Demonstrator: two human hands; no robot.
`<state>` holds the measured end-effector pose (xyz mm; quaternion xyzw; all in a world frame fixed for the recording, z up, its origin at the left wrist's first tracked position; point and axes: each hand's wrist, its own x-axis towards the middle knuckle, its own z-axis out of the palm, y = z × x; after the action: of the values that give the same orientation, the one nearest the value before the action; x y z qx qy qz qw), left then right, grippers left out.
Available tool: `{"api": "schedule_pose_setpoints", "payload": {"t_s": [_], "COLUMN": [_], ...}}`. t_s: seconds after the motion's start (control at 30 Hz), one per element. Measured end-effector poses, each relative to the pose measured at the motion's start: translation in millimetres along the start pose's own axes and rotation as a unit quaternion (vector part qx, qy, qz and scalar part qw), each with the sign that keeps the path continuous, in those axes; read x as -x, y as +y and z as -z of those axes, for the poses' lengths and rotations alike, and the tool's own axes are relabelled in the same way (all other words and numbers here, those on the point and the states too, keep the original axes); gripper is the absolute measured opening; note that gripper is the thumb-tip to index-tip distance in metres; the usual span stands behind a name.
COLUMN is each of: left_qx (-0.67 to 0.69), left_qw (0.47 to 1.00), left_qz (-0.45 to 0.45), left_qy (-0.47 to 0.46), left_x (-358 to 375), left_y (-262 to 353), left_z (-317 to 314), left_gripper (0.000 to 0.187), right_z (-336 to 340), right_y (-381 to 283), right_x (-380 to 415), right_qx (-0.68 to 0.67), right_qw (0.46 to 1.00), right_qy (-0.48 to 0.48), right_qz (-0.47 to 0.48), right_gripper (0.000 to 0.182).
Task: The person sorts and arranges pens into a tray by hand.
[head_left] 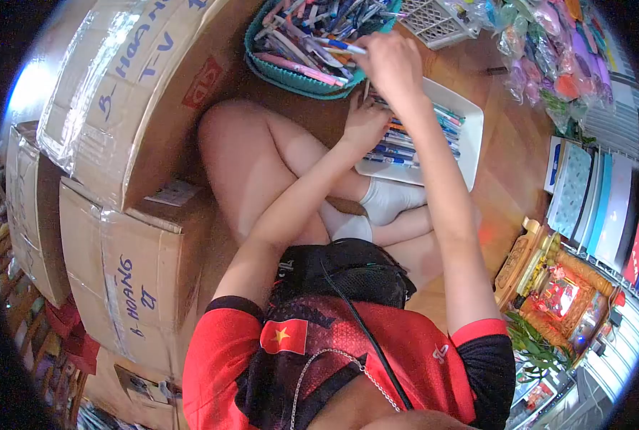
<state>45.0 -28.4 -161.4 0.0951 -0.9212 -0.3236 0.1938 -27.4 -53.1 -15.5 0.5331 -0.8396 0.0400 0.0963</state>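
Note:
My right hand is closed on a white and blue pen, which points over the teal basket. In that basket lies a jumbled heap of pens. Just below, my left hand has its fingers curled together at the near-left edge of a white tray; thin stick-like ends show by the fingertips, too small to name. Pens lie side by side in the tray, many of them blue and white. My right forearm hides part of the tray.
Taped cardboard boxes are stacked on the left. A white plastic crate stands beyond the tray, with plastic-wrapped flowers at the upper right. An ornate small altar is on the right. My crossed legs are on the wooden floor.

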Motion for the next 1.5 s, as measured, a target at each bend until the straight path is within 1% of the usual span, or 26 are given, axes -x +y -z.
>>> {"api": "schedule_pose_setpoints", "payload": {"t_s": [0.07, 0.1, 0.17, 0.2, 0.23, 0.3, 0.33, 0.43, 0.47, 0.57, 0.6, 0.63, 0.7, 0.77, 0.8, 0.87, 0.97, 1.07, 1.2, 1.3, 1.4, 1.47, 1.5], "left_qx": [0.042, 0.032, 0.075, 0.103, 0.123, 0.164, 0.128, 0.197, 0.194, 0.217, 0.207, 0.147, 0.026, -0.009, -0.026, -0.061, -0.096, -0.113, -0.130, -0.150, -0.167, -0.135, -0.119], "left_qw": [0.998, 0.998, 0.994, 0.993, 0.990, 0.981, 0.985, 0.972, 0.974, 0.968, 0.972, 0.987, 1.000, 0.998, 0.995, 0.993, 0.990, 0.989, 0.987, 0.980, 0.981, 0.986, 0.988], "left_qz": [0.041, 0.024, 0.043, 0.040, 0.045, 0.056, 0.034, 0.072, 0.083, 0.110, 0.089, 0.060, 0.001, -0.010, -0.016, -0.038, -0.045, -0.038, -0.043, -0.029, -0.036, -0.039, -0.040], "left_qy": [-0.017, 0.057, 0.062, 0.034, 0.050, 0.085, 0.111, 0.108, 0.081, 0.067, 0.061, 0.039, -0.004, -0.068, -0.099, -0.097, -0.093, -0.092, -0.087, -0.131, -0.089, -0.091, -0.090], "left_x": [-0.1, 0.5, -2.6, -3.8, -5.0, -6.1, -6.7, -8.7, -9.9, -9.4, -10.1, -6.7, 1.6, 4.3, 5.5, 5.4, 5.7, 5.8, 5.7, 2.2, 4.8, 6.7, 6.8], "left_y": [4.9, 4.0, 5.6, 0.5, -0.9, -1.0, -0.6, -5.5, -2.8, -0.6, -1.6, -0.5, 3.4, 3.1, 2.8, -3.1, -5.0, -4.0, -3.2, -0.3, -1.6, -3.7, -4.7], "left_z": [7.8, 3.1, 12.0, 13.2, 11.7, 9.6, 12.3, 2.6, 9.3, 9.4, 10.4, 11.0, 14.1, 13.0, 11.7, 7.8, 5.5, 5.4, 5.4, 6.6, -0.1, -0.9, -0.5], "left_gripper": [0.015, 0.007, 0.007, 0.013, 0.013, 0.013, 0.015, 0.018, 0.019, 0.016, 0.013, 0.013, 0.013, 0.013, 0.012, 0.015, 0.017, 0.018, 0.017, 0.017, 0.017, 0.017, 0.018], "right_z": [17.0, 26.3, 43.5, 55.5, 66.5, 67.0, 66.6, 26.7, 8.0, -40.2, -50.0, -58.9, -70.3, -77.4, -79.1, -81.8, -88.3, -90.4, -86.7, -84.8, -84.1, -81.1, -75.1], "right_y": [8.8, 14.8, 33.0, 41.0, 49.9, 75.4, 85.8, 111.1, 116.4, 125.3, 122.4, 120.0, 118.0, 114.0, 111.0, 104.9, 98.8, 97.4, 89.4, 89.0, 88.8, 88.7, 86.2], "right_x": [7.6, 14.4, 33.9, 46.9, 60.3, 94.7, 111.9, 166.1, 182.7, 212.6, 215.3, 217.5, 217.1, 215.5, 214.8, 213.6, 212.0, 214.1, 212.5, 212.1, 209.8, 209.1, 205.9], "right_qx": [-0.023, -0.035, -0.082, -0.096, -0.109, -0.204, -0.195, -0.194, -0.199, -0.213, -0.216, -0.219, -0.206, -0.199, -0.193, -0.179, -0.246, -0.218, -0.182, -0.167, -0.144, -0.118, -0.132], "right_qw": [0.999, 0.998, 0.992, 0.989, 0.985, 0.951, 0.943, 0.927, 0.928, 0.928, 0.926, 0.924, 0.938, 0.947, 0.947, 0.949, 0.909, 0.930, 0.933, 0.938, 0.946, 0.954, 0.949], "right_qy": [0.031, 0.045, 0.083, 0.088, 0.093, 0.075, 0.042, 0.004, -0.001, -0.019, -0.027, -0.034, -0.034, -0.030, -0.027, -0.021, -0.014, -0.014, 0.003, 0.006, 0.008, 0.010, 0.026], "right_qz": [-0.012, -0.021, -0.049, -0.075, -0.100, -0.220, -0.267, -0.322, -0.315, -0.304, -0.309, -0.313, -0.278, -0.252, -0.254, -0.259, -0.335, -0.297, -0.309, -0.303, -0.290, -0.275, -0.284], "right_gripper": [0.019, 0.018, 0.018, 0.018, 0.019, 0.019, 0.018, 0.018, 0.018, 0.018, 0.018, 0.018, 0.019, 0.019, 0.019, 0.019, 0.017, 0.015, 0.013, 0.012, 0.011, 0.010, 0.010]}}
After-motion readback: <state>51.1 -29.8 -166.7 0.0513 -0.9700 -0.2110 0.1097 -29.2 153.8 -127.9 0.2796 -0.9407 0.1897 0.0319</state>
